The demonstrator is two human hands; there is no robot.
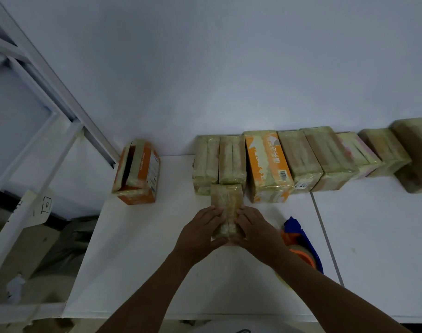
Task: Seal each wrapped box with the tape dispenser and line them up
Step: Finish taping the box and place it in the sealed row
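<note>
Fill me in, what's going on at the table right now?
A person holds a small tape-wrapped brown box between the left hand and the right hand on the white table, right in front of the row of wrapped boxes lined up along the wall. The blue and orange tape dispenser lies on the table beside the right forearm, with neither hand on it. One orange carton stands apart at the left.
</note>
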